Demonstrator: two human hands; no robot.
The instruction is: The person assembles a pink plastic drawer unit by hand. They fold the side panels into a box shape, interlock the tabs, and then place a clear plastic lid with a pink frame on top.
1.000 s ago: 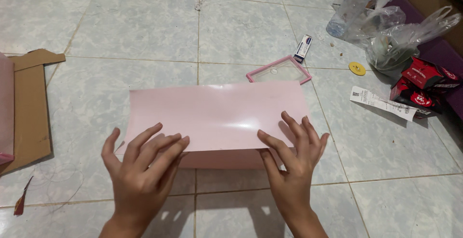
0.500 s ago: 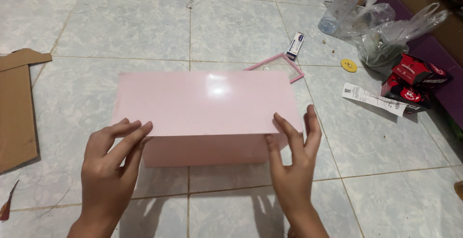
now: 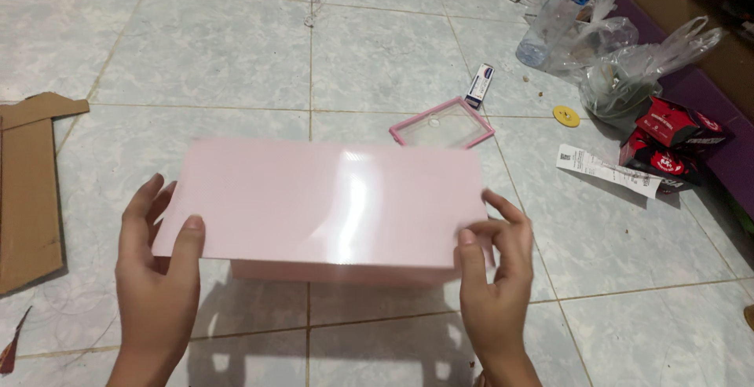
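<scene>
Left hand [image 3: 157, 277]: I see it gripping the pink sheet [image 3: 322, 198], thumb on top.
Right hand [image 3: 493, 277]: pinching the sheet's lower-right corner.
Hidden: pink box [image 3: 338, 271] beneath, mostly covered.

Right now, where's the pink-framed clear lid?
In the head view, the pink-framed lid lies on the floor tiles right of centre, just behind the pink sheet, near the small blue-and-white box.

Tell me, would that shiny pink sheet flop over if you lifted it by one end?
Probably only a little. The pink sheet stays flat though the left hand and right hand pinch only its ends, so it looks fairly stiff. It seems thin, likely light. Its glossy glare suggests it could slip.
</scene>
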